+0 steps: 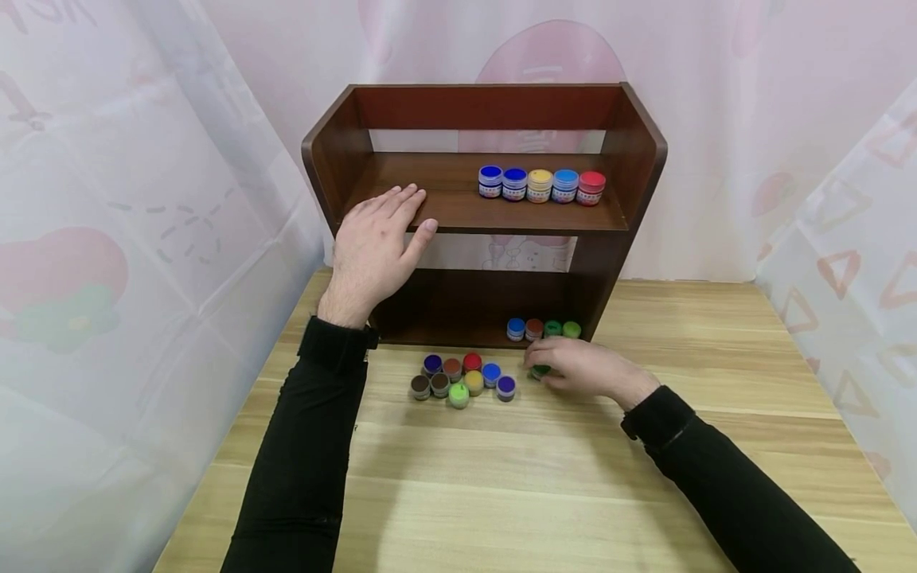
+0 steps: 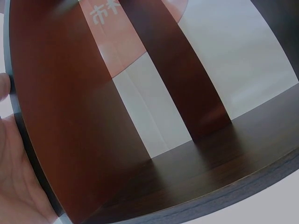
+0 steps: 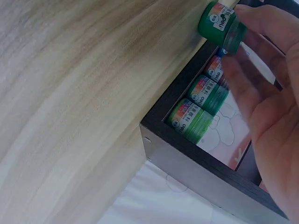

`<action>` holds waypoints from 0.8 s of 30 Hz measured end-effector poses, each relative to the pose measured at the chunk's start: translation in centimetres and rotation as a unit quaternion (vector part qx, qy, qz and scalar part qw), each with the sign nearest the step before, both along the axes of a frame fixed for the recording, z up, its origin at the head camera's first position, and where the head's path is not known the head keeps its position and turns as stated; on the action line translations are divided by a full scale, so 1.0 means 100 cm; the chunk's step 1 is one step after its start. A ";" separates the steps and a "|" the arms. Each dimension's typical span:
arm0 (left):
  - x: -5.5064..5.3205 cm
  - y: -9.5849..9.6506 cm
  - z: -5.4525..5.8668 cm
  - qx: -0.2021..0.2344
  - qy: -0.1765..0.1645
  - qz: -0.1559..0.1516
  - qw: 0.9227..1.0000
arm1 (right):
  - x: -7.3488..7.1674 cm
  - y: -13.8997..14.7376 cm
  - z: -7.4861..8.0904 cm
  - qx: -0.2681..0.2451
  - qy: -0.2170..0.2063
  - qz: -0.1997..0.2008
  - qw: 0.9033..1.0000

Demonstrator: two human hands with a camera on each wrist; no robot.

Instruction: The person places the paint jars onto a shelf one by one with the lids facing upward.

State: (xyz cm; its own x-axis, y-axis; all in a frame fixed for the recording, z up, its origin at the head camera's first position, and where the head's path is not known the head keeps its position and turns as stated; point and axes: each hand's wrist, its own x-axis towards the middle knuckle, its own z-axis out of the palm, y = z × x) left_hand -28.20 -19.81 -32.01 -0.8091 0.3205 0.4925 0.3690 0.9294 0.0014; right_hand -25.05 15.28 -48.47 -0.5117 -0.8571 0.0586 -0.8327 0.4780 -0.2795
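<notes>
My left hand (image 1: pixel 380 247) rests on the left part of the upper board of a dark brown wooden shelf (image 1: pixel 494 101), its fingers stretched out. In the left wrist view, part of that hand (image 2: pixel 21 172) lies along the board's edge. Down at the front of the lower board, my right hand (image 1: pixel 583 366) pinches a green paint jar (image 3: pixel 216 23) by its clear top between thumb and fingers. Just behind it on the lower board stand a blue jar (image 1: pixel 516 329), a brown jar (image 1: pixel 534 329), a green jar (image 1: pixel 552 328) and a light green jar (image 1: pixel 571 329).
On the table (image 1: pixel 544 493), several jars are grouped before the shelf, among them a red jar (image 1: pixel 472 362), a yellow jar (image 1: pixel 474 383) and a light green jar (image 1: pixel 458 395). A row including a red jar (image 1: pixel 591 189) stands at the upper board's right. Printed curtains (image 1: pixel 702 159) hang around.
</notes>
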 end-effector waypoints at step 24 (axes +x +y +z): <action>0.000 0.000 0.000 0.000 -0.002 0.001 1.000 | -0.023 -0.038 0.044 -0.019 -0.017 -0.032 0.999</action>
State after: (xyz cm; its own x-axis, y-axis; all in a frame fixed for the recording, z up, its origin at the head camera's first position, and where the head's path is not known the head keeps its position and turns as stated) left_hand -28.22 -19.85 -32.04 -0.8119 0.3190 0.4889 0.3672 0.9302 0.0027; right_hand -27.31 11.48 -44.05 -0.5672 -0.8203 0.0731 -0.7909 0.5178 -0.3261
